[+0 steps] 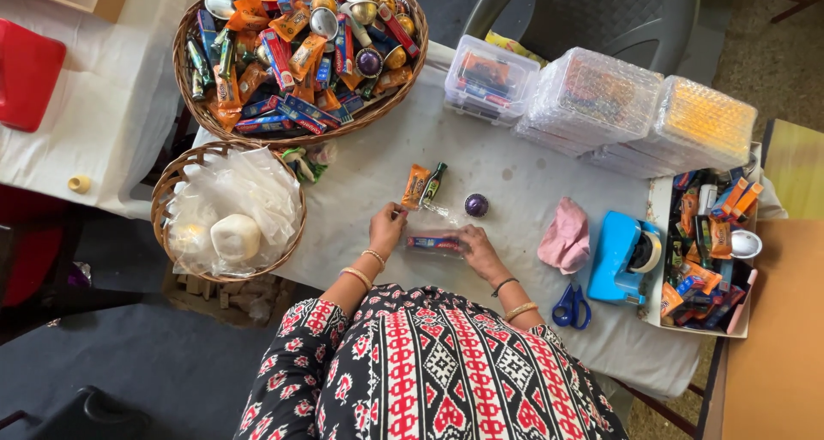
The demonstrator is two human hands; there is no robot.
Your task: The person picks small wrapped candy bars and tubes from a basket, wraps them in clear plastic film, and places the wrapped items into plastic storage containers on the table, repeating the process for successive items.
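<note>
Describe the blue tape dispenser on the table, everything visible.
The tape dispenser is light blue and looks like glossy moulded plastic, with a rounded heavy body and a roll of tape seated in its well at the right end. It lies on the white table cloth, between a crumpled pink cloth and a white tray of sweets. Blue-handled scissors lie just below it. Neither hand touches it.

Up and left of the grip, a big wicker basket holds heaped sweets. Left of the grip, a smaller basket holds clear bags and a white block. Up and right stand three clear plastic boxes. Right of the grip lie a pink cloth, a blue tape dispenser, blue scissors and, furthest off, a tray of sweets. A grey chair stands beyond the table.
</note>
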